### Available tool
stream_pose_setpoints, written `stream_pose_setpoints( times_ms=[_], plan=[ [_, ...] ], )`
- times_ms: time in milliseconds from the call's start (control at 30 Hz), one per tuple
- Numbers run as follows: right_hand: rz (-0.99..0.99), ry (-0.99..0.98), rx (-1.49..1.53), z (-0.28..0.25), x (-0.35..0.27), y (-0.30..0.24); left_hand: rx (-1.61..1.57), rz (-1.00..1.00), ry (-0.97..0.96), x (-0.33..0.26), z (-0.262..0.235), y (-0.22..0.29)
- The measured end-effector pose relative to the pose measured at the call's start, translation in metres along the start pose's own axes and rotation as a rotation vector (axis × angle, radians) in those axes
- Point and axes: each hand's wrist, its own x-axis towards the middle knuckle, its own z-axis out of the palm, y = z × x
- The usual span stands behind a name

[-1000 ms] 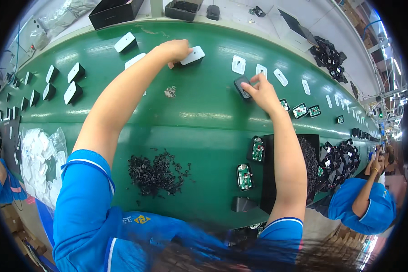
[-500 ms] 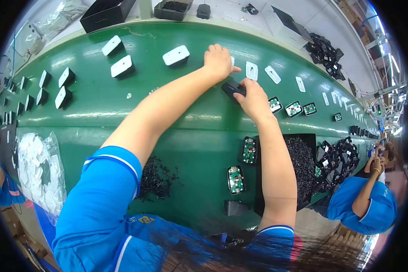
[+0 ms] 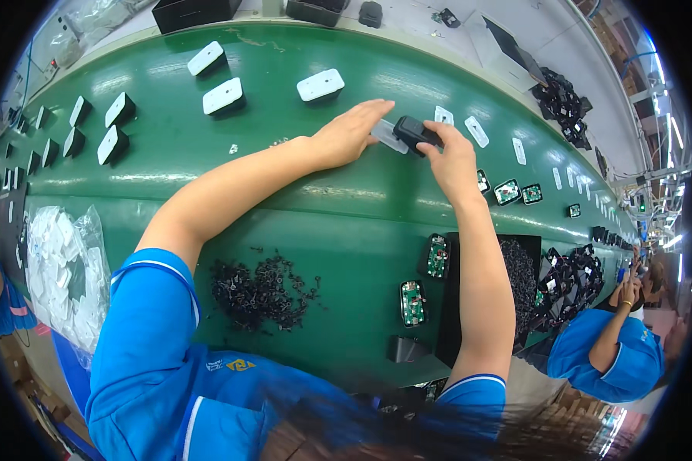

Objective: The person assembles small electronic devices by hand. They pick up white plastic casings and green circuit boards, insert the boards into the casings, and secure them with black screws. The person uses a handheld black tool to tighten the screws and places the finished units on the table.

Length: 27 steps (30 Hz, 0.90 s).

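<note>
My left hand (image 3: 352, 132), its fingers long and close together, grips the near edge of a pale, thin cover plate (image 3: 390, 137) between thumb and fingers. Right beside it, my right hand (image 3: 447, 154) holds a black plastic case (image 3: 414, 132) by its right end. The case overlaps the plate's right side; whether they touch cannot be made out. Beyond the case lies a loose white cover plate (image 3: 444, 115), with another white plate (image 3: 477, 131) further right. Open black cases with green circuit boards (image 3: 507, 191) sit right of my right wrist.
White-topped black cases (image 3: 321, 85) stand at the left and back of the green bench (image 3: 300, 211). Small black parts (image 3: 261, 292) lie heaped in front. A bag of white pieces (image 3: 65, 276) lies at left, a black box (image 3: 450, 307) under my right forearm. A co-worker (image 3: 607, 349) sits at right.
My left hand has turned and lowered, so the plate beside it now shows. My right hand has lifted the black case slightly up and to the right, over the plate.
</note>
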Motion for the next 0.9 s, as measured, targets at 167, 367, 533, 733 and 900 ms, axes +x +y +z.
stream_pose_setpoints(
  times_ms=[167, 367, 533, 733, 900],
  plan=[
    [-0.068, -0.112, -0.043, 0.008, 0.008, -0.006, -0.094, 0.054, -0.040, -0.002, -0.018, 0.005],
    [-0.086, -0.177, -0.010, 0.021, 0.022, -0.008, -0.026, 0.045, -0.118, -0.008, -0.017, -0.009],
    [-0.076, -0.204, -0.009, 0.025, 0.028, -0.010, -0.002, 0.031, -0.132, -0.010, -0.019, -0.014],
    [-0.134, -0.155, -0.163, 0.036, 0.020, -0.015, 0.111, 0.090, -0.165, -0.011, -0.022, -0.017],
    [-0.142, -0.110, -0.265, 0.044, 0.010, -0.022, 0.162, 0.122, -0.155, -0.016, -0.020, -0.019]
  ],
)
